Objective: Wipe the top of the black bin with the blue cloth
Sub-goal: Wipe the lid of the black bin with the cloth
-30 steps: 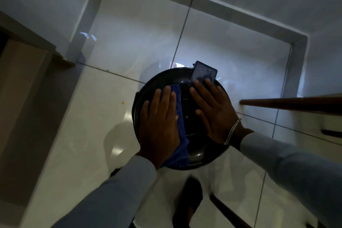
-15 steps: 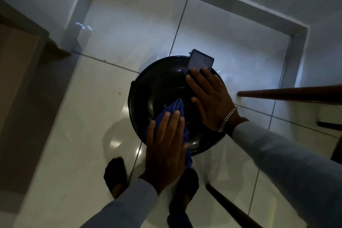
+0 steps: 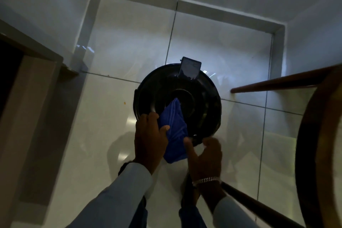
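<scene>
**Blue cloth held at the near rim of the black bin**

White glossy tiles cover the floor [image 3: 114, 131] of a dim room corner, with thin dark joints and a pale skirting along the two walls. The black bin [image 3: 201, 102] stands on this floor near the corner, and its round lid shines a little. A phone [image 3: 190, 69] rests on the far edge of the lid, partly over the rim. At the left a wooden door frame [image 3: 35, 87] is seen, and at the right the brown legs and curved rim of a piece of wooden furniture [image 3: 277, 82] come close to the bin.

The blue cloth [image 3: 174, 129] lies bunched on the near part of the lid, with one tip reaching the middle and the lower end hanging over the near rim. The left hand [image 3: 149, 137] grips the cloth from its left side, with the thumb pressed on the fabric. The right hand [image 3: 205, 155] is at the near rim, just right of the cloth, fingers curled and blurred; I cannot tell if it holds anything. A bracelet [image 3: 206, 180] is on the right wrist.

The far and right parts of the lid are uncovered. Open floor lies left of the bin.
</scene>
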`<state>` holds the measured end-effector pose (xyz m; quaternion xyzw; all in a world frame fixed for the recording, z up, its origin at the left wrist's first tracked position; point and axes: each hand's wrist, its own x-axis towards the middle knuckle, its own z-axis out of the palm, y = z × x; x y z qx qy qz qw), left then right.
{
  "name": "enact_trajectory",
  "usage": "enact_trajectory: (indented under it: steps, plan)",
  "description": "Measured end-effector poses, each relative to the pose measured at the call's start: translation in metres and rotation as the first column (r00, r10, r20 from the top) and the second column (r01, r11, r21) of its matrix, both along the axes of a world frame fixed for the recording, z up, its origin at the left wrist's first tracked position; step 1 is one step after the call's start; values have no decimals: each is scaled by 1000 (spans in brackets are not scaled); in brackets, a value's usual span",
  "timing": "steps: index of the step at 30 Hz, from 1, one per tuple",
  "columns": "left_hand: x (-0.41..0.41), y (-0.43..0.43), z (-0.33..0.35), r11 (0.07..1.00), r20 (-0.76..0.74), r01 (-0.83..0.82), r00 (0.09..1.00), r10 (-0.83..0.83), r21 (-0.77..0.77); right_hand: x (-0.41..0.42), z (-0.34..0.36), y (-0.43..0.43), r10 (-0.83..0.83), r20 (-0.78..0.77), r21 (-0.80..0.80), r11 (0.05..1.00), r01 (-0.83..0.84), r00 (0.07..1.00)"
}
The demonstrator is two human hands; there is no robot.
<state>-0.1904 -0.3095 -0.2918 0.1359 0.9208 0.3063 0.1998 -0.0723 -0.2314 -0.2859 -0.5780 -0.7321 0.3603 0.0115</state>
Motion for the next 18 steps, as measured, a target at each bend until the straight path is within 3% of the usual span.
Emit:
enact_trajectory:
  steps: [1,3,5,9,13,18]
  plan:
    - [0,1,1,1000,16,0,1000,0,-6,2,-3,-10,-134,45,-118,983,138,990]
    - [2,0,2,1000,53,25,998,-24,-11,-2,-6,-21,-368,93,-382,845,374,925]
    - [4,-2,6,997,77,74,994,-74,-3,-6,-11,-25,-441,85,-519,746,418,893]
    - [30,-6,23,977,88,205,974,-210,63,-1,-9,-18,-507,65,-569,689,450,859]
    - [66,-5,44,950,142,228,955,-261,213,27,14,-7,-442,-51,-623,715,318,895]
    - [91,24,110,880,364,171,863,-351,443,78,82,23,-489,-220,-636,728,256,844]
